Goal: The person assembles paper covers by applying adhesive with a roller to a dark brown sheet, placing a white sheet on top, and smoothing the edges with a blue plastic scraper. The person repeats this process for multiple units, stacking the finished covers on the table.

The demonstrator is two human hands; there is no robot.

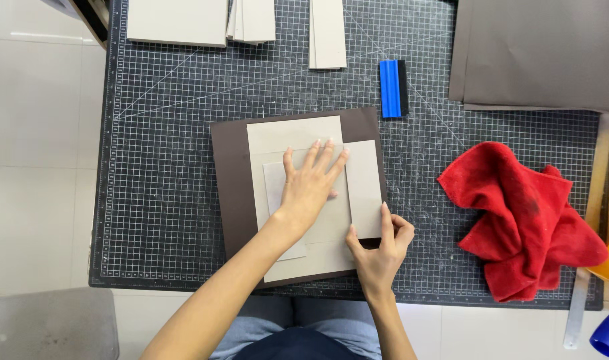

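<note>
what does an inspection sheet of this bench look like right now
surface: dark gridded cutting mat on a pale table.
job's things: grey boards lying on a brown sheet.
clutter: red cloth, blue scraper, spare board stacks, brown sheets.
grippers: left hand pressed flat on the boards; right hand pinching the narrow board at its lower edge.
cables: nothing seen.
surroundings: white floor tiles, grey stool.
</note>
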